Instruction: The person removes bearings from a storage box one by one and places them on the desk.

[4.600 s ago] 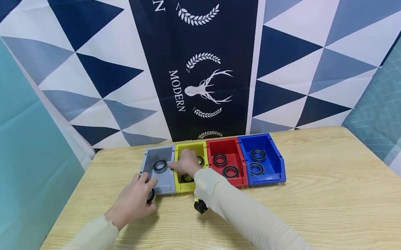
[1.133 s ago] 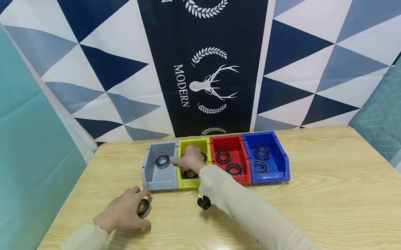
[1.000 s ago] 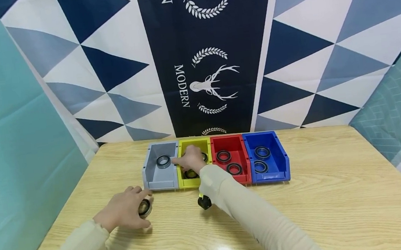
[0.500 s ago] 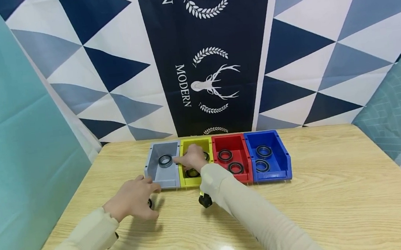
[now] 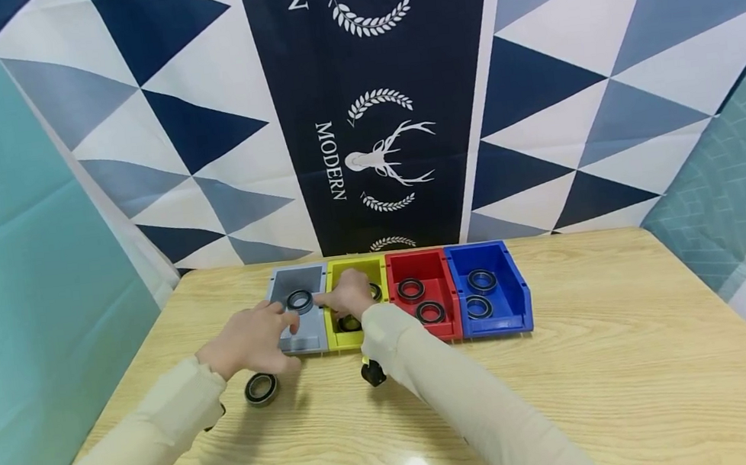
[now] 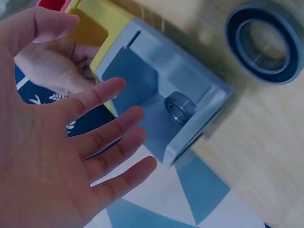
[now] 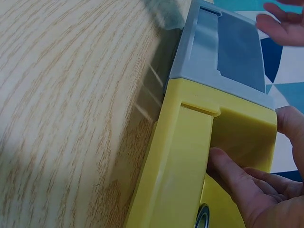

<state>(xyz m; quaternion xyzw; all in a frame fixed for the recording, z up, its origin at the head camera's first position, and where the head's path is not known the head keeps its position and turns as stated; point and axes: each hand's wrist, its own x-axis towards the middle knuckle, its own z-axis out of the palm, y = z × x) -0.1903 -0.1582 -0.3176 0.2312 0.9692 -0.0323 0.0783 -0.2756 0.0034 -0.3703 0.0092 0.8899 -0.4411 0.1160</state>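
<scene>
Seems the bearing (image 5: 301,311) in the grey bin (image 5: 307,345) is being targeted; left hand (image 5: 253,342) is spread, nothing held, pinch probably needed next. Right hand (image 5: 351,295) is at the yellow bin (image 5: 342,341), grip can't be told.

Along the wood-grain table (image 5: 603,375), before the patterned fabric backdrop (image 5: 317,78), stand, left to right, a grey plastic bin (image 5: 307,345), yellow plastic bin (image 5: 346,341), red plastic bin (image 5: 437,283) and blue plastic bin (image 5: 502,323). One round black-and-silver metal ring (image 5: 301,311) lies in the first, two each in the last two, seemingly two in the second, partly behind the right hand (image 5: 350,293). Another ring (image 5: 263,402) lies left before the bins, near the left hand (image 5: 253,342).
</scene>
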